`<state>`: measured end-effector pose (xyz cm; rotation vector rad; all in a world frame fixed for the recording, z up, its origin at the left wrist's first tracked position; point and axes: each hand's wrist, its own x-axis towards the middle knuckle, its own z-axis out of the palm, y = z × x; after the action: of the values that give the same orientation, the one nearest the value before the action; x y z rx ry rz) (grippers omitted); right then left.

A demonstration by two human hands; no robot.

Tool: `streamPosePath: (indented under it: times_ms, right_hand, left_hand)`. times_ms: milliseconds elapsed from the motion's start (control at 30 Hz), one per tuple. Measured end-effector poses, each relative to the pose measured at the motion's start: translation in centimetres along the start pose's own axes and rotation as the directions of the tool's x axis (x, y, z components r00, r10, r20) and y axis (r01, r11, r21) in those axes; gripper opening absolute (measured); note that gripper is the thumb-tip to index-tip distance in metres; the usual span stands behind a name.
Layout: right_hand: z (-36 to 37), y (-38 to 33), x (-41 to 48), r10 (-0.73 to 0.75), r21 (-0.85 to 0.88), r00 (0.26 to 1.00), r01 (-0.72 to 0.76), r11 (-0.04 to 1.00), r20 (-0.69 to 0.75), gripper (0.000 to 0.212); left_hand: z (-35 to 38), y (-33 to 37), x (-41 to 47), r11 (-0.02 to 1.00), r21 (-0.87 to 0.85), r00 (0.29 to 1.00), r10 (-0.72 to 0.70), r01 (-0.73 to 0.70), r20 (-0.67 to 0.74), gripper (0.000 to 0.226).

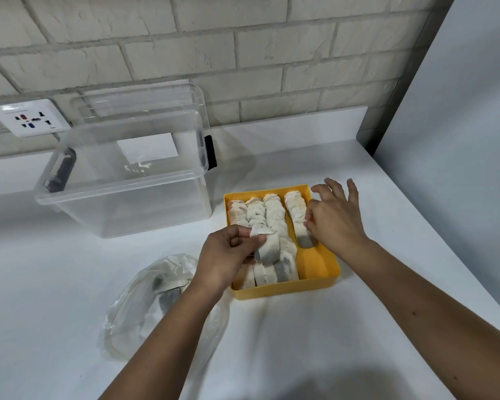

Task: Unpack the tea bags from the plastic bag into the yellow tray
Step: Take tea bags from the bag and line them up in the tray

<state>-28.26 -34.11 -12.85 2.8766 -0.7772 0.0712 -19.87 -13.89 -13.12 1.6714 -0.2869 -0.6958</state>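
- Far left on the brick wall [243, 53], a white wall socket [29, 118] is sitting just above the counter's back edge.
- Next along, a clear storage box [127, 215] is standing open on the white counter [300, 327], with its lid [145, 102] leaning upright behind it against the wall.
- In front of the box, nearer the camera, the plastic bag [127, 319] is lying crumpled on the counter; a few tea bags are showing inside it, partly hidden under the left forearm.
- The left hand [228, 255] is hovering over the tray's left side, fingers curled, thumb and fingertips pinching a small stack of tea bags [267, 246] by its upper edge.
- The yellow tray [315, 264] is sitting on the counter just right of the plastic bag; it is holding overlapping rows of tea bags [273, 209], packed along the left and middle, with bare yellow floor showing at the near right corner.
- The right hand [335, 217] is resting at the tray's right edge, fingers fanned and straight, thumb touching the rightmost row [296, 215] and gripping nothing.
- At the far right, a pale grey panel [459, 111] is rising beside the counter's end.
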Motion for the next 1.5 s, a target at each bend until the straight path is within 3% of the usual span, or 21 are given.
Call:
streamPosePath:
  times_ms: [133, 233, 367, 467, 767, 867, 967, 1067, 1400, 1500]
  right_hand:
    - [0.5, 0.0, 0.2, 0.007, 0.013, 0.999, -0.008, 1.0, 0.033, 0.024]
    - [0.2, 0.1, -0.3, 0.025, 0.178, 0.998, -0.014, 0.984, -0.058, 0.03]
    - [-1.5, -0.7, -1.5, -0.058, 0.552, 0.983, 0.146, 0.821, -0.174, 0.031]
    - [-2.5, -1.6, -2.4, -0.163, 0.659, 0.972, 0.235, 0.715, -0.169, 0.035]
    - [-3.5, -0.9, -3.0, -0.243, 0.51, 0.952, 0.304, 0.805, -0.185, 0.017]
    - [-4.5, 0.5, -3.6, -0.239, 0.494, 0.971, 0.213, 0.843, -0.011, 0.015]
    - [-4.9, 2.1, -4.1, -0.266, 0.498, 0.938, 0.125, 0.858, 0.223, 0.015]
    - [-4.2, 2.6, -3.9, -0.234, 0.396, 0.921, 0.099, 0.913, 0.31, 0.015]
    - [-1.6, 0.5, -1.1, -0.074, 0.078, 0.992, 0.066, 0.995, 0.103, 0.02]
    - [-1.4, 0.4, -0.8, -0.055, 0.041, 0.992, 0.051, 0.998, 0.109, 0.023]
  left_hand:
    - [0.0, 0.1, -0.1, 1.0, -0.007, 1.0, 0.002, -0.002, 0.006, 0.012]
    - [-0.1, 0.1, -0.1, 1.0, -0.004, 1.0, 0.005, -0.005, 0.002, 0.015]
    - [0.1, 0.3, -0.2, 1.0, -0.028, 1.0, 0.002, -0.002, 0.009, 0.02]
    - [0.2, 0.5, -0.2, 1.0, -0.002, 1.0, 0.024, -0.024, 0.016, 0.02]
    - [0.2, 0.5, -0.6, 1.0, -0.022, 1.0, 0.018, -0.018, 0.016, 0.018]
    - [-0.1, 0.5, -0.7, 0.999, -0.031, 1.0, 0.024, -0.024, 0.004, 0.02]
    - [-0.3, 0.3, -0.8, 0.999, -0.04, 0.999, 0.03, -0.029, 0.022, 0.018]
    - [-0.2, 0.2, -0.9, 0.999, -0.028, 0.999, 0.034, -0.033, 0.024, 0.013]
    - [-0.4, -0.3, -0.7, 0.999, 0.03, 1.0, 0.025, -0.025, 0.008, 0.012]
    - [-0.4, -0.3, -0.5, 0.999, 0.032, 1.0, 0.016, -0.016, 0.005, 0.011]
